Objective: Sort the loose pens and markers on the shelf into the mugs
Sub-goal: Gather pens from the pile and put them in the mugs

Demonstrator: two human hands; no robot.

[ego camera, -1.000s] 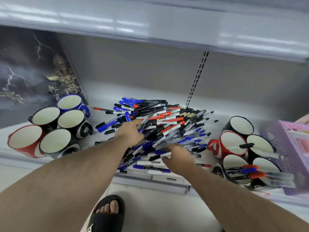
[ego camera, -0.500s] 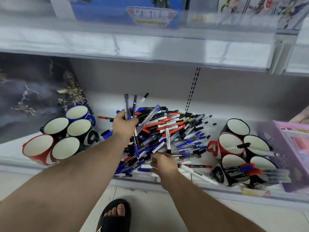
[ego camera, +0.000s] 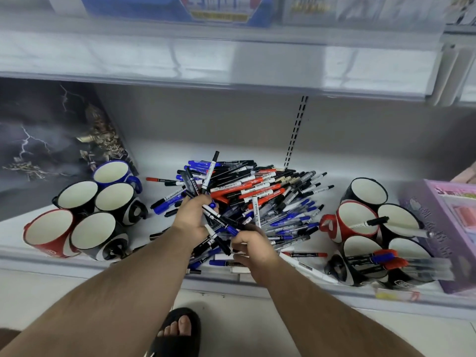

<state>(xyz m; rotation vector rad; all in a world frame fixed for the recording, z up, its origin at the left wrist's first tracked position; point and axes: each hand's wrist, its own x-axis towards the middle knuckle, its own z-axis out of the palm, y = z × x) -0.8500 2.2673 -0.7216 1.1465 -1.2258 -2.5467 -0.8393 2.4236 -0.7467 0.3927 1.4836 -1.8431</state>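
A heap of loose pens and markers [ego camera: 273,199], blue, red and black, lies in the middle of the white shelf [ego camera: 159,155]. My left hand [ego camera: 192,220] grips a fanned bunch of pens [ego camera: 206,179] above the heap's left side, tips pointing up and back. Just right of it, my right hand [ego camera: 253,247] curls its fingers round the lower ends of that bunch. Several empty mugs [ego camera: 94,234] stand at the left, among them a blue one [ego camera: 113,172] and a red one [ego camera: 47,229]. At the right, a red mug [ego camera: 355,220] and the front mugs [ego camera: 360,251] hold a few pens.
A purple box [ego camera: 448,228] stands at the far right against the mugs. A dark picture box [ego camera: 51,140] leans behind the left mugs. The upper shelf's edge [ego camera: 231,60] overhangs. My sandalled foot [ego camera: 177,331] is on the floor below.
My left hand lifted a bunch of pens out of the heap. My right hand left the heap's front and came up to take hold of the bunch's lower ends.
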